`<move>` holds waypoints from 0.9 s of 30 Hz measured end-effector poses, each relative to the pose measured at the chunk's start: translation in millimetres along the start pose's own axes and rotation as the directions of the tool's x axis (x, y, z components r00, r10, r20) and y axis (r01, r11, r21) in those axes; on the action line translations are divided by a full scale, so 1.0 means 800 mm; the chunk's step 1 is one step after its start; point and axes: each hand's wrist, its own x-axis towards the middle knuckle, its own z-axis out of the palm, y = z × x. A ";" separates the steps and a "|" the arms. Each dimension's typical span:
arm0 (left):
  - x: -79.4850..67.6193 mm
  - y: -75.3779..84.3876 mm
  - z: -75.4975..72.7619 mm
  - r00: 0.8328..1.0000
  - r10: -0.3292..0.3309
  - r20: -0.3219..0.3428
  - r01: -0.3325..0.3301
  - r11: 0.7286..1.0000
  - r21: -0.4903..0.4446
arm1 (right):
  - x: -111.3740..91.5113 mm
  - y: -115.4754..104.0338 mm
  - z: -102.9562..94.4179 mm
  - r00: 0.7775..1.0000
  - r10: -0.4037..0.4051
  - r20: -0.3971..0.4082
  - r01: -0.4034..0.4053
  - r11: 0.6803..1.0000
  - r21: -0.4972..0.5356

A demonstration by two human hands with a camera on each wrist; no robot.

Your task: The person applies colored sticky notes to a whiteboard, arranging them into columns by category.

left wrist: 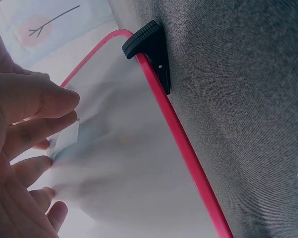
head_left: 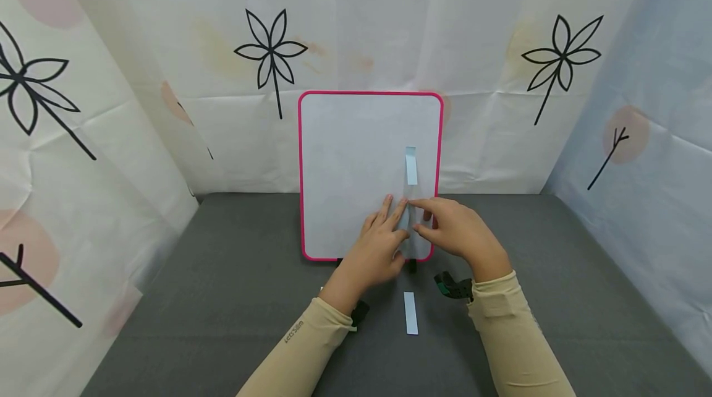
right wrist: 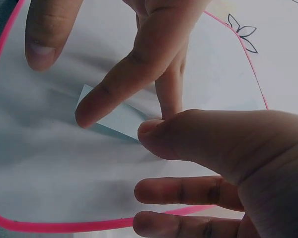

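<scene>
A whiteboard with a pink rim stands upright on the table. A pale blue paper strip lies against its lower right part, partly hidden by both hands. My left hand reaches over the board with fingers spread; in the right wrist view one of its fingertips lies on the strip near one end. At the strip's other end is a fingertip of my right hand. The head view shows the right index finger and thumb held apart. Higher on the board sits another pale blue strip.
A loose pale strip lies on the grey table in front of the board. Black clips grip the board's bottom edge as feet. A patterned cloth backdrop rises behind and at both sides.
</scene>
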 end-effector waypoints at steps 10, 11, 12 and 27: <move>0.000 0.001 0.000 1.000 -0.005 -0.006 0.005 1.000 -0.001 | 0.000 0.004 -0.004 0.999 0.038 0.013 -0.038 0.999 -0.012; 0.000 0.001 0.000 1.000 -0.005 -0.004 0.005 1.000 -0.001 | 0.000 0.003 -0.004 0.999 0.039 0.013 -0.038 0.999 -0.011; 0.000 0.001 -0.001 1.000 -0.005 -0.002 0.005 1.000 -0.003 | 0.001 0.003 -0.005 0.999 0.039 0.013 -0.039 0.999 -0.009; 0.000 0.000 0.001 1.000 -0.004 0.001 0.004 1.000 0.002 | 0.003 0.001 0.001 0.999 0.028 0.027 -0.028 0.999 0.019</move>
